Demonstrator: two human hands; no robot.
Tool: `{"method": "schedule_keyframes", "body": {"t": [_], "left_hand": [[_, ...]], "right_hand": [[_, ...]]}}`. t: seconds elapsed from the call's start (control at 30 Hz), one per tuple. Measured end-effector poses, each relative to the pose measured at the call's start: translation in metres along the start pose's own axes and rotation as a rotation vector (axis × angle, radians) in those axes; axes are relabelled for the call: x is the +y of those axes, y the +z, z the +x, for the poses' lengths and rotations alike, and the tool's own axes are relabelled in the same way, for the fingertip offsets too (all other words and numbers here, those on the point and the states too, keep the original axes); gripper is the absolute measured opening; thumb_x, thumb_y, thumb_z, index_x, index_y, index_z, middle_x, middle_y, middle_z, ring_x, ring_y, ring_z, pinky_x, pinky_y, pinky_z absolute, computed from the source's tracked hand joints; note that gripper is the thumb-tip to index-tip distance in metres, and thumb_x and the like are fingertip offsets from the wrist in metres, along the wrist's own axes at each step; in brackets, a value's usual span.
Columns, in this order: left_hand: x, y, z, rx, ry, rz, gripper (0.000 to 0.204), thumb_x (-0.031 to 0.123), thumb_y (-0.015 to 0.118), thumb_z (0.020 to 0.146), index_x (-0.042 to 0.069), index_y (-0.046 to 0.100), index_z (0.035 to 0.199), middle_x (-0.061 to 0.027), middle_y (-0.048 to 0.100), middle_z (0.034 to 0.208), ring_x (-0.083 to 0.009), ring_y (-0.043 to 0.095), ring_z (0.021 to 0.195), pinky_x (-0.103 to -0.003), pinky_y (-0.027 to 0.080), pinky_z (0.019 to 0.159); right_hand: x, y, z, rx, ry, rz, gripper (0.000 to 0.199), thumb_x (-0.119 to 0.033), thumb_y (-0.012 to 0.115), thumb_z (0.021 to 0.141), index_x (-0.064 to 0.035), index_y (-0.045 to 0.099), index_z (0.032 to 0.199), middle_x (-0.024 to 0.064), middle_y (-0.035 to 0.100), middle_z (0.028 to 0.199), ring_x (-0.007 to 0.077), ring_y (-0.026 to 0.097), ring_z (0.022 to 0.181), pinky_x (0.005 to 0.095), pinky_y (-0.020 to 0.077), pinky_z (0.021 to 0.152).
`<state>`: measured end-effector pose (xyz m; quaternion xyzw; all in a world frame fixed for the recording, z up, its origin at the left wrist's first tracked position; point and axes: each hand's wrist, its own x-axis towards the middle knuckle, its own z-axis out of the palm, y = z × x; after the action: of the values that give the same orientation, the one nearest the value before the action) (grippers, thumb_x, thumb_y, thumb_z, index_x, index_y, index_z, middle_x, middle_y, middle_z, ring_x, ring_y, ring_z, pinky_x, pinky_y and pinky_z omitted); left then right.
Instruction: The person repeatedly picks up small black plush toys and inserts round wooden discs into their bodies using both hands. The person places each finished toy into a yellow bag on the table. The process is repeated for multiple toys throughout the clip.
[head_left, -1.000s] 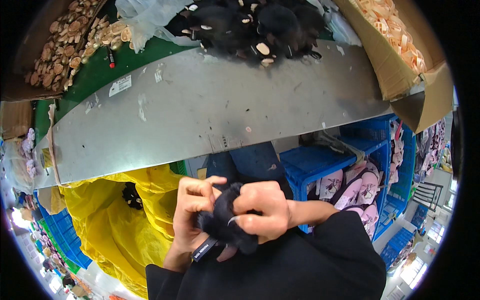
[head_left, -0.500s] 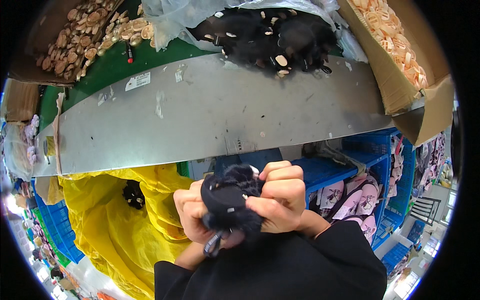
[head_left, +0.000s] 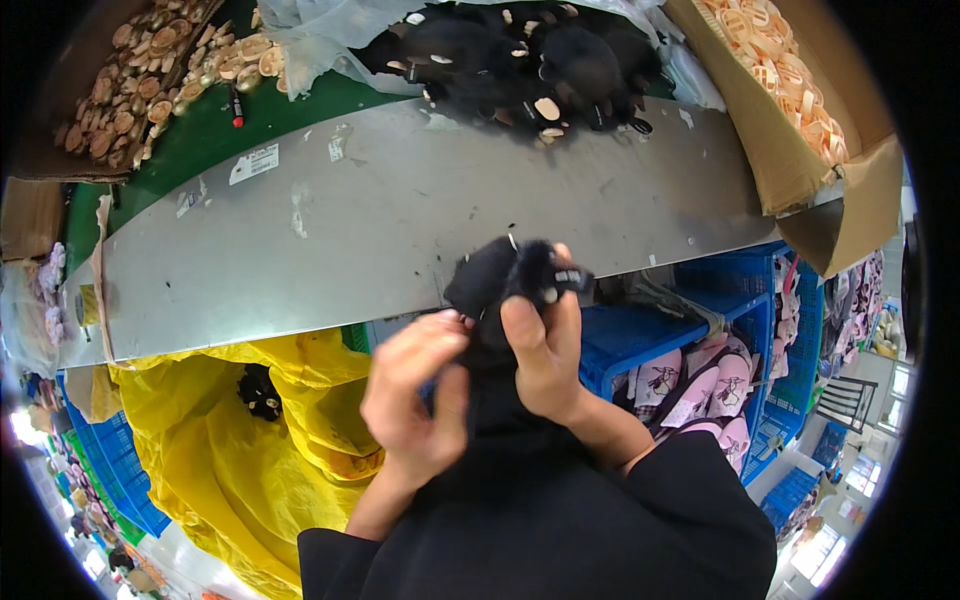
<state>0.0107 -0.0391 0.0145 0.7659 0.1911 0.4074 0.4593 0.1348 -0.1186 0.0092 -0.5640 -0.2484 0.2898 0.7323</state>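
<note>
My right hand [head_left: 548,365] grips a small black plush piece [head_left: 487,278] between thumb and fingers, held up over the near edge of the metal table. A dark label with pale marks hangs from the piece by my fingertips, and small light bits show on it. My left hand [head_left: 415,390] is just to the left, thumb and fingers apart. Its fingertips come close to the lower left side of the piece; whether they touch it I cannot tell. At the far side of the table lies a heap of similar black plush pieces [head_left: 590,70] with pale parts among them.
A grey metal table [head_left: 350,230] spans the front. Cardboard boxes hold beige plastic parts [head_left: 785,75] at right and tan parts [head_left: 130,90] at left. A yellow bag [head_left: 220,450] with a black piece [head_left: 260,392] inside hangs below left; blue crates [head_left: 640,345] with pink slippers [head_left: 695,400] stand right.
The plush piece has moved up and away from me and been turned in my right hand. My left hand has let go of it and opened. The view has shifted slightly.
</note>
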Motion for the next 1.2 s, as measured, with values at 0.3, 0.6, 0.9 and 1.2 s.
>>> {"method": "schedule_keyframes", "body": {"t": [0.3,0.6,0.9,1.2], "left_hand": [[-0.005,-0.029,0.028,-0.022,-0.529,-0.519,0.02,0.012,0.078,0.09,0.001,0.062,0.097,-0.0008,0.058,0.094,-0.0081,0.054,0.085,-0.022,0.044,0.076],[-0.012,-0.03,0.012,0.106,-0.546,-0.595,0.018,0.009,0.077,0.09,0.004,0.061,0.086,-0.0003,0.057,0.087,-0.0081,0.051,0.078,-0.022,0.043,0.072],[0.004,-0.029,0.015,0.082,-0.61,-0.391,0.014,0.005,0.073,0.093,0.0,0.06,0.089,0.0006,0.055,0.088,-0.006,0.049,0.076,-0.02,0.039,0.068],[-0.002,-0.022,0.011,0.123,-0.451,-0.392,0.018,0.008,0.073,0.093,0.002,0.057,0.087,0.0004,0.05,0.087,-0.007,0.044,0.073,-0.02,0.035,0.065]], "right_hand": [[-0.001,0.004,0.02,-0.461,0.263,0.164,0.049,-0.036,0.06,0.099,-0.0012,0.044,0.129,0.0081,0.055,0.113,0.013,0.05,0.106,0.0289,0.0428,0.096],[0.01,0.008,0.027,-0.542,0.486,0.149,0.044,-0.031,0.054,0.095,0.0007,0.052,0.125,0.0077,0.059,0.111,0.0153,0.052,0.104,0.0326,0.0441,0.097],[0.007,0.019,0.019,-0.422,0.345,-0.103,0.046,-0.041,0.043,0.106,0.002,0.052,0.118,0.0166,0.066,0.103,0.0225,0.064,0.098,0.0367,0.0486,0.088],[0.009,0.016,0.016,-0.511,0.483,0.025,0.059,-0.054,0.044,0.105,0.0014,0.053,0.123,0.013,0.064,0.105,0.0172,0.059,0.099,0.0338,0.0476,0.092]]}}
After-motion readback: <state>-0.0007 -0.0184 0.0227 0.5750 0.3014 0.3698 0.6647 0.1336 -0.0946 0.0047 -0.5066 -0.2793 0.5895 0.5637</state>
